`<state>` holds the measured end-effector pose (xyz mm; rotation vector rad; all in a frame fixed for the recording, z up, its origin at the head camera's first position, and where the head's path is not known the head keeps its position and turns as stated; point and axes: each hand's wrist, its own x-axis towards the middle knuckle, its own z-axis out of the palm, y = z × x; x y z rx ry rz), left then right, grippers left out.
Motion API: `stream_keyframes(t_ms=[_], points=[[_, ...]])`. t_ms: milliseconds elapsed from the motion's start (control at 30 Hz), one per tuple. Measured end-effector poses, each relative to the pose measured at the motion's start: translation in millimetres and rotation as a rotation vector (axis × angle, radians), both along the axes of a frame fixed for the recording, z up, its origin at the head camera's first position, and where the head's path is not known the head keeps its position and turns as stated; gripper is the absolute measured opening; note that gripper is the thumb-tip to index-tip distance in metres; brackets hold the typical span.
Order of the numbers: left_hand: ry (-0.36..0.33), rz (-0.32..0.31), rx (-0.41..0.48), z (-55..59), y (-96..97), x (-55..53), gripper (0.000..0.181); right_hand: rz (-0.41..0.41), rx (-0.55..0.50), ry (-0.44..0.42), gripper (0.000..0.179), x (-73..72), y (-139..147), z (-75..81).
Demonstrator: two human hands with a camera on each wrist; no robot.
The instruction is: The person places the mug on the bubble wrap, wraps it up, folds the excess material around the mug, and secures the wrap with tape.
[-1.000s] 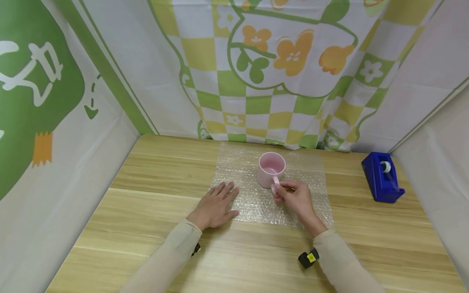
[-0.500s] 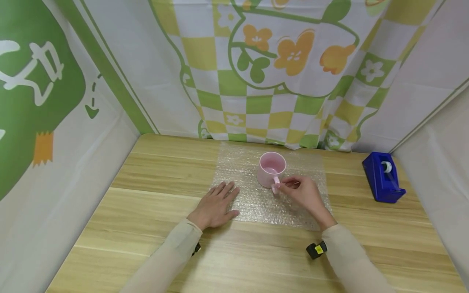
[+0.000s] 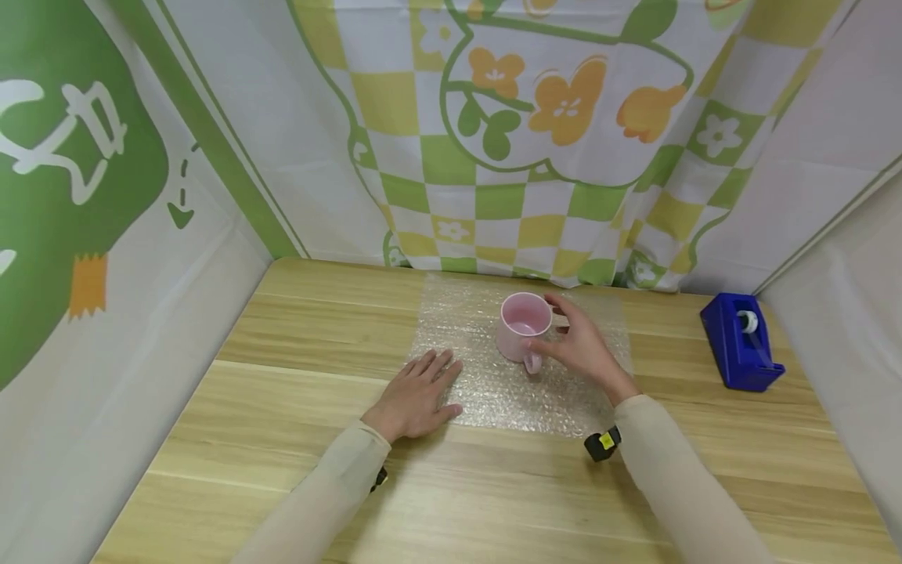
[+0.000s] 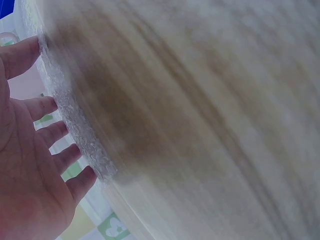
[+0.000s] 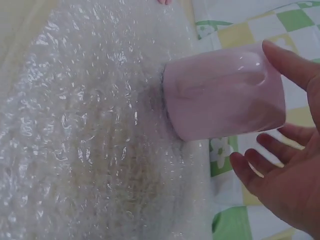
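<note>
A wooden table (image 3: 486,501) bears a clear bubble-wrap sheet (image 3: 507,407). The left hand (image 3: 412,399) lies at the sheet's left edge, fingers spread and empty. The right hand (image 3: 581,345) curves, thumb and fingers parted, well left of a blue tape dispenser (image 3: 733,352). The pink mug (image 3: 513,343) stands upright on the sheet between that thumb and fingers; whether gripped, I cannot tell.

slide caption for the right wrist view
Right hand, fingers spread, at a pink mug standing on bubble wrap.

mug (image 3: 513,342) on bubble wrap (image 3: 486,395) | tape dispenser (image 3: 736,348) to their right
</note>
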<state>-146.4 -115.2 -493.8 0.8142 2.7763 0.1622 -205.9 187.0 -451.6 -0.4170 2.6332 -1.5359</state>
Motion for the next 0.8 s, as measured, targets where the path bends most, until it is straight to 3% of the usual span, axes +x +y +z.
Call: stream_keyframes(t_ms=[200, 300, 633, 800], points=[[-0.003, -0.008, 0.027, 4.5, 0.5, 2.1, 0.073, 0.073, -0.103, -0.019, 0.081, -7.3, -2, -5.0], [0.002, -0.011, 0.046, 5.6, 0.4, 2.7, 0.071, 0.063, -0.127, -0.025, 0.08, -7.0, -3, -6.3], [-0.008, 0.001, 0.057, -1.3, -1.0, 0.0, 0.074, -0.131, -0.035, 0.051, 0.08, 2.4, -13, -8.5], [-0.006, 0.0, 0.04, -1.8, -0.9, -0.5, 0.074, -0.22, -0.019, 0.037, 0.082, 8.3, -22, -7.8]])
